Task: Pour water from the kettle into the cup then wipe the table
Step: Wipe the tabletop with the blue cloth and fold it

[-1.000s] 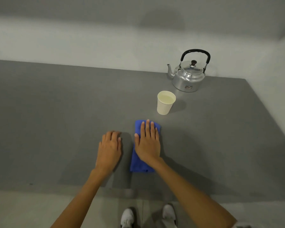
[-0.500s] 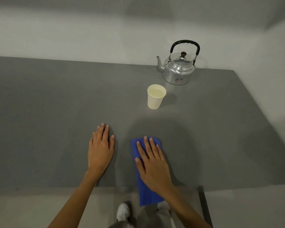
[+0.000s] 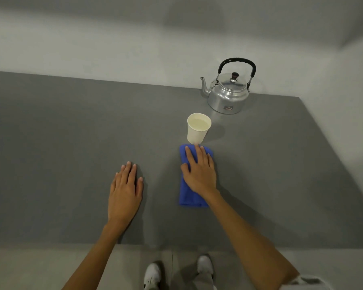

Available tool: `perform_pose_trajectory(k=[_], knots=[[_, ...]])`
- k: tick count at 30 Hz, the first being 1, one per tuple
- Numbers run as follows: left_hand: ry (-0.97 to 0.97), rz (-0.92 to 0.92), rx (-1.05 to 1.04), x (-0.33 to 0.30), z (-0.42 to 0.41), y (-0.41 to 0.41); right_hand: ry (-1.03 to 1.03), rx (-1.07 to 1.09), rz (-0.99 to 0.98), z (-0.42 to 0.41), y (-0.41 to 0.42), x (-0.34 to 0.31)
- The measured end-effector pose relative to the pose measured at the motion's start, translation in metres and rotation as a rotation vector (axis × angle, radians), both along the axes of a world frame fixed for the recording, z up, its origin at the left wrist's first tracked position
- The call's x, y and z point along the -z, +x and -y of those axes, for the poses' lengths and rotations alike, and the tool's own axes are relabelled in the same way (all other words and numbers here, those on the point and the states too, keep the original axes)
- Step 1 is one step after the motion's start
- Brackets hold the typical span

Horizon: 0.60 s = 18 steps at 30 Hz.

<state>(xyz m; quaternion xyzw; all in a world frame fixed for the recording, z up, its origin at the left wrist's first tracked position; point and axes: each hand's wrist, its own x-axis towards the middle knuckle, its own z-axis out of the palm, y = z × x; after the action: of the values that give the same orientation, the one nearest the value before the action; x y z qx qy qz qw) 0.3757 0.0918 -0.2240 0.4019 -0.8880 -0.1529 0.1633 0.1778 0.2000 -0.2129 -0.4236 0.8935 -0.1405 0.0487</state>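
A blue cloth [image 3: 189,195] lies folded on the grey table [image 3: 61,143], its far edge just short of the cup's base. My right hand [image 3: 199,172] presses flat on the cloth, fingers spread and pointing at the cup. The white paper cup [image 3: 198,128] stands upright with water in it. Behind it, near the wall, sits the silver kettle [image 3: 228,95] with a black handle, spout to the left. My left hand [image 3: 125,191] rests flat on the bare table, left of the cloth, holding nothing.
The table meets a pale wall [image 3: 113,42] at the back and ends on the right at a slanted edge [image 3: 333,147]. Below the near table edge, my white shoes [image 3: 153,277] stand on the floor.
My right hand has pushed the blue cloth away from me, from the table's near edge up to the cup's base. The left hand has stayed flat on the table.
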Motion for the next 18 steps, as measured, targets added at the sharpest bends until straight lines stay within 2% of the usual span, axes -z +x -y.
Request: perform_pose_trajectory(k=[4, 9, 14, 18], knots=[[0.013, -0.004, -0.007, 0.000, 0.001, 0.000, -0.017, -0.123, 0.014, 0.005, 0.036, 0.003], [0.019, -0.016, 0.002, -0.001, 0.000, 0.002, -0.027, -0.220, 0.045, -0.054, 0.065, 0.004], [0.034, -0.018, -0.002, -0.003, -0.001, 0.001, 0.008, -0.081, 0.004, -0.138, 0.032, 0.005], [0.035, -0.011, -0.007, -0.006, -0.003, 0.000, 0.019, 0.019, -0.014, -0.144, -0.027, -0.001]])
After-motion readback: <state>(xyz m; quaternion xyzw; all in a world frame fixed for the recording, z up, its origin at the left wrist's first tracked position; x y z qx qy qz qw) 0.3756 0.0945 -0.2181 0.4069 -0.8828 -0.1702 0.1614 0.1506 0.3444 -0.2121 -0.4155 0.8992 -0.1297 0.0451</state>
